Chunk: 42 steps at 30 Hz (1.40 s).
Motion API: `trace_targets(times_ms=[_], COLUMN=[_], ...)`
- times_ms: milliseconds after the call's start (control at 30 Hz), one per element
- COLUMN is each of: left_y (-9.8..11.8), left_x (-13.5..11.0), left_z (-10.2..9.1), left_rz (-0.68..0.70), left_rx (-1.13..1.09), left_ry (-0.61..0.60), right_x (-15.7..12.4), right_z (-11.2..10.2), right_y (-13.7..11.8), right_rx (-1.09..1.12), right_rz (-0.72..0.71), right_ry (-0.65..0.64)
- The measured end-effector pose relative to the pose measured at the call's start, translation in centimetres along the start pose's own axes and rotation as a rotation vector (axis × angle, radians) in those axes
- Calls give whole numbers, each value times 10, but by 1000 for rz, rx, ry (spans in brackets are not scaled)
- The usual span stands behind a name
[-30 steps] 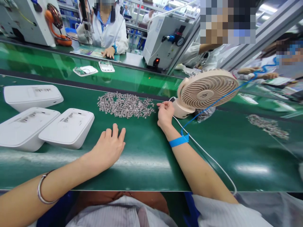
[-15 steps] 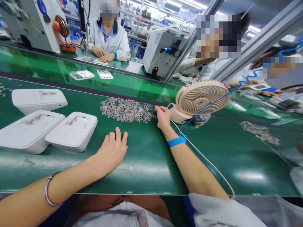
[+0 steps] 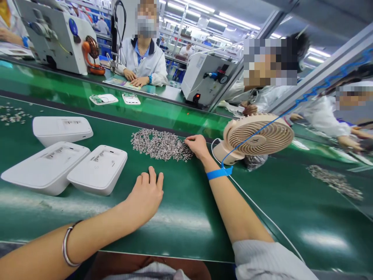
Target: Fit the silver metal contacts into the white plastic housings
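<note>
A: What do we see changed?

B: Our right hand (image 3: 199, 147) has shifted leftward from beside the fan (image 3: 259, 136) to the right edge of the pile of small metal pieces (image 3: 159, 144) on the green tabletop (image 3: 186, 229). We judge that the reach is over and we are at the pieces themselves.

A: Are we gripping one?

B: We cannot tell. The thumb and fingers are drawn together, but the tips overlap the pieces, which are too small to make out singly.

A: And our left hand (image 3: 147, 196)?

B: Palm down, fingers loosely spread, on the near side of the pile, with nothing we can see in it. The three white housings (image 3: 97, 167) lie well to its left.

A: What escapes us?

B: The left edge of view cuts off a second scatter of pieces (image 3: 13, 114), and the fan partly hides a plastic bag (image 3: 256, 161).
</note>
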State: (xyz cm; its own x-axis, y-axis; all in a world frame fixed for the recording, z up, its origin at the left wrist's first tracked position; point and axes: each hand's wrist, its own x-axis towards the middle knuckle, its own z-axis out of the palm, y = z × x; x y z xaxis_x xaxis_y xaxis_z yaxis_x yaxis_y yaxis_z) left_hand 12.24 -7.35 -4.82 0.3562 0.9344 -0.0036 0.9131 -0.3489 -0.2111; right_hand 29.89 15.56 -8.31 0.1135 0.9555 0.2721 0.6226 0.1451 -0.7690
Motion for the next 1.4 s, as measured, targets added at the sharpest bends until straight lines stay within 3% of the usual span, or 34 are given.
trace_targets(times_ms=[267,467,967,1067,1200,1400], left_y=[0,0,-1,-5,-16,-31], left_x=[0,0,0,3,15,34], left_z=[-2,-2,-1,-3,-4,5], left_rz=[10,14,15,-24,-112,-270], left_rx=[4,11,-46,-260,-838,-1264], left_ry=[-37,-33,-41,0,100,147], right_x=[2,8,0,-4,-26,-109], right_z=[-4,-19,-32,-36,-37,-29], right_y=[-11,-19,-37,-48,-66,-83], right_rx=[-106,34,314,333,339,264], right_rz=[-51,-66,28,10,-82,-337], right_ry=[44,13,-97,-144,-228,-350])
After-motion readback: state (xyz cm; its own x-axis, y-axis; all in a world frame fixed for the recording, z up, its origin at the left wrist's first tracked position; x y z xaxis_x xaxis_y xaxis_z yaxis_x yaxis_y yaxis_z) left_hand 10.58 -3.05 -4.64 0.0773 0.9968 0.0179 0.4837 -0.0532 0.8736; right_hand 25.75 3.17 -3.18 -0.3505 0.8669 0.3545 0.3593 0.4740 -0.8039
